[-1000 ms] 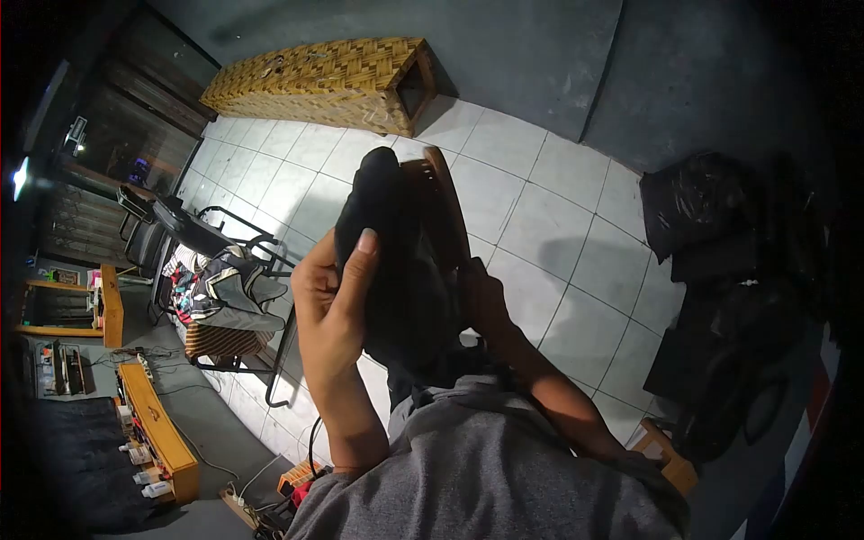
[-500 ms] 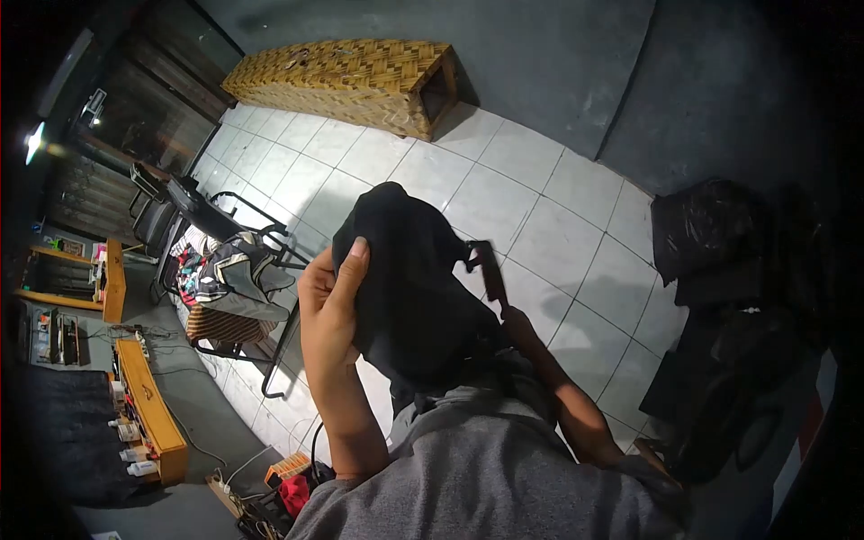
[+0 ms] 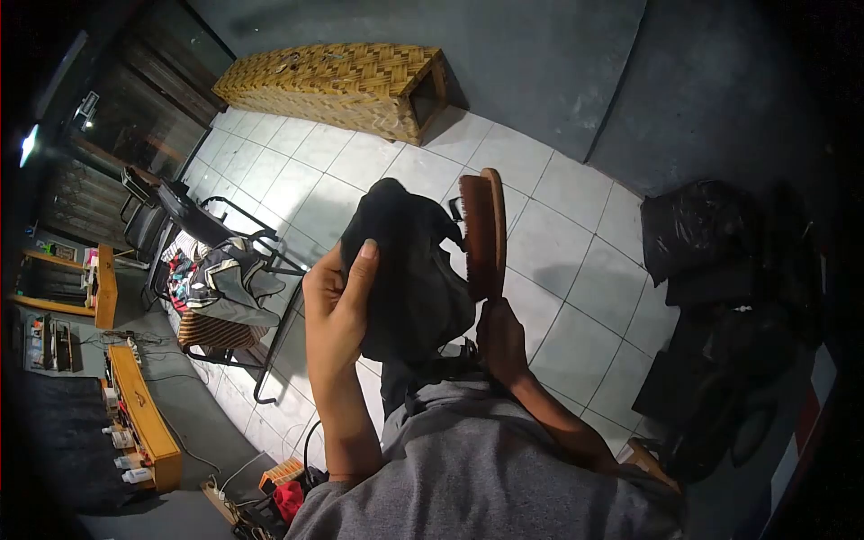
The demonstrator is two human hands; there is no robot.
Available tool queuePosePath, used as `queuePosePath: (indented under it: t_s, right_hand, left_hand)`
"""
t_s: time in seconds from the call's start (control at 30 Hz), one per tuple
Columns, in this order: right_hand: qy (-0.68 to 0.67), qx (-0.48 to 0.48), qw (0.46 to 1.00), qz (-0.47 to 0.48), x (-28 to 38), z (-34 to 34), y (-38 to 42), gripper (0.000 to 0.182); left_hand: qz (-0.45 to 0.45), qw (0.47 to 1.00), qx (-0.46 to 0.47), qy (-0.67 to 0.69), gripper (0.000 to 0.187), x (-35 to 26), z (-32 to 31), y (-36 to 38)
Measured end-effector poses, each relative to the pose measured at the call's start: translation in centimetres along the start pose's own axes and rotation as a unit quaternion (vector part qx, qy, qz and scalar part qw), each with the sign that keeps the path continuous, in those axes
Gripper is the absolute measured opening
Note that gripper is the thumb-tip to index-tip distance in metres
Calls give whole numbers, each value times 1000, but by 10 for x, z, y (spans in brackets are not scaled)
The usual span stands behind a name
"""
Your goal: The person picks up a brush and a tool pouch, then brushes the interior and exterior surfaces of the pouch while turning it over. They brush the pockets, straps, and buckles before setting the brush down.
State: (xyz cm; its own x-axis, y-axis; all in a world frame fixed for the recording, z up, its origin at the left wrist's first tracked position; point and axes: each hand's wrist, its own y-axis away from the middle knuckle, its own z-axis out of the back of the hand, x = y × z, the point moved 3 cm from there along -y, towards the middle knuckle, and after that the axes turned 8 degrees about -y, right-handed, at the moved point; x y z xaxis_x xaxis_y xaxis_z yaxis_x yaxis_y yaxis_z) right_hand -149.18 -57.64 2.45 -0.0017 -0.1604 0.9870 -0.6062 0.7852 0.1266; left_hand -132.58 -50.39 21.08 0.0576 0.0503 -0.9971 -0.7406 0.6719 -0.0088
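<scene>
A black fabric cap (image 3: 405, 279) is held up in front of my chest. My left hand (image 3: 335, 310) grips its left side, with the thumb lying on the cloth and the fingers curled behind. In my right hand (image 3: 501, 344) is a wooden-backed brush (image 3: 486, 234), its handle wrapped by closed fingers. The brush stands nearly upright at the cap's right side, reddish-brown bristles facing the cloth. A small dark strap (image 3: 455, 211) sticks out from the cap's right edge beside the bristles.
A woven bamboo bench (image 3: 333, 85) stands along the far wall on white tiles (image 3: 576, 238). At left is a black-framed chair (image 3: 216, 229) draped with cloths (image 3: 236, 279). Wooden shelves (image 3: 148, 423) with bottles lie lower left. Black plastic bags (image 3: 693, 229) are piled at right.
The brush has risen and turned upright beside the cap, with my right hand moving up and slightly left. My left hand keeps its grip on the cap.
</scene>
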Motion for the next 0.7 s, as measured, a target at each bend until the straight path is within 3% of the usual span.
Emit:
queuePosePath:
  t_s: [0.03,0.07,0.1,0.13,0.2,0.23,0.3,0.33,0.4,0.43,0.5,0.57,0.63,0.67,0.7]
  right_hand:
    - [-1,1,1000,-2,-6,0,-4,26]
    - [179,24,965,192,1,-4,-11,18]
    - [346,44,860,372,3,-11,-12,12]
    - [346,43,861,371,-13,-12,-19,12]
    - [267,57,927,258,-64,-13,-37,18]
    - [265,56,927,258,-81,-11,-38,18]
    - [332,197,922,2,-134,1,-44,25]
    - [331,197,923,2,-186,22,-39,25]
    - [517,351,779,-57,-286,40,-43,32]
    - [516,352,779,-58,-283,43,-38,32]
    - [457,279,837,-117,-246,52,-32,29]
    - [426,248,857,-152,-204,60,-17,28]
    - [463,287,838,25,-141,64,-14,26]
    - [432,273,858,46,-83,53,-10,24]
    - [261,186,946,46,-58,48,-5,19]
  left_hand:
    - [2,1000,-1,-1,23,0,0,1]
    - [-3,1000,19,-8,23,-2,-2,1]
    - [-7,999,39,-15,23,-5,-4,1]
    - [-22,999,43,-12,22,-15,-8,3]
    - [-25,999,45,3,22,-18,-7,2]
    - [-30,998,44,19,21,-21,-5,1]
    - [-28,998,41,33,20,-23,-4,4]
    - [-22,998,32,39,20,-19,1,6]
    - [-32,999,13,26,21,-20,6,9]
    - [-30,999,13,25,21,-18,6,9]
    - [-11,994,-54,90,21,-13,13,6]
    - [-15,994,-91,55,21,-9,20,2]
    - [-24,995,-84,-39,20,1,27,-3]
    - [-31,993,-90,-66,18,3,25,-3]
    - [-32,992,-95,-74,18,7,23,-4]
